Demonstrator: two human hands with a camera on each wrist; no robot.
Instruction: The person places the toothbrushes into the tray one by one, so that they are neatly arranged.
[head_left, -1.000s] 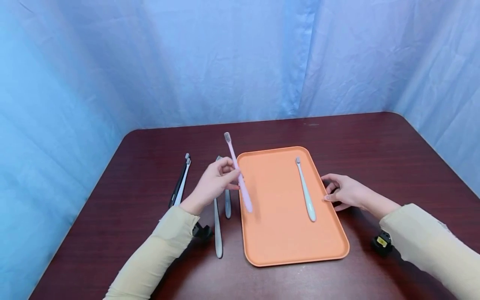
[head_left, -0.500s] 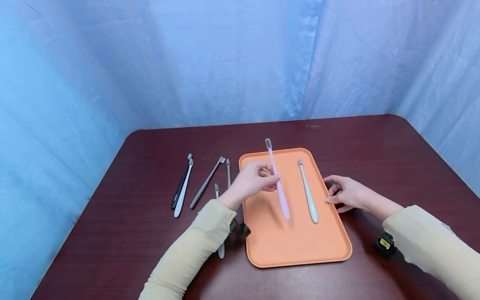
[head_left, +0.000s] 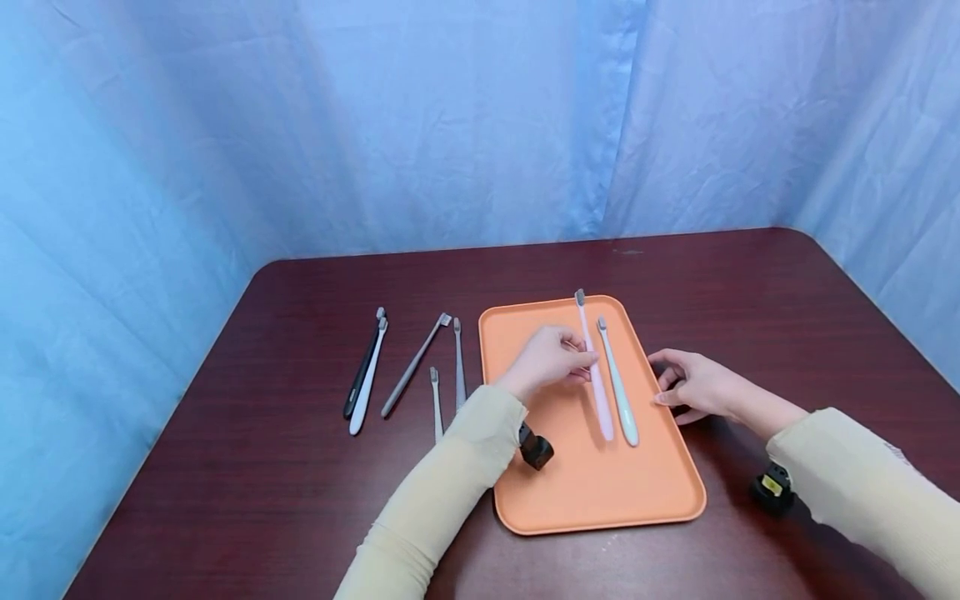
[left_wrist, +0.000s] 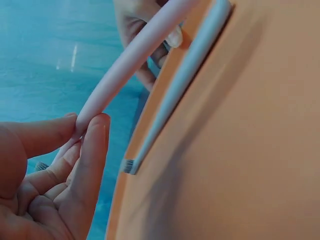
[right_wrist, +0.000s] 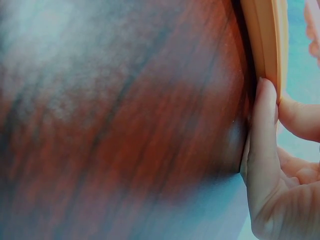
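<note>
My left hand [head_left: 588, 362] pinches a pink toothbrush [head_left: 597, 392] by the middle of its handle, thumb against fingertip [left_wrist: 87, 122]. The pink toothbrush [left_wrist: 135, 50] hangs low over the orange tray [head_left: 585, 492], close beside and parallel to a pale blue toothbrush [head_left: 619, 396] that lies flat in the tray. In the left wrist view that pale blue toothbrush [left_wrist: 185, 75] rests on the tray floor [left_wrist: 250, 150]. My right hand [head_left: 660, 379] sits on the table with loosely bent fingers touching the tray's right rim [right_wrist: 267, 40]; one finger [right_wrist: 262, 130] lies against it.
Several toothbrushes lie on the dark wooden table [head_left: 262, 467] left of the tray: a black one [head_left: 362, 371], a white one [head_left: 366, 383], and grey ones [head_left: 412, 367]. Blue cloth [head_left: 450, 125] hangs behind and to both sides. The table's right part is bare wood.
My left hand has carried the pink toothbrush rightward from the tray's left edge, across the tray, and lowered it beside the pale blue one. The right hand has stayed at the rim.
</note>
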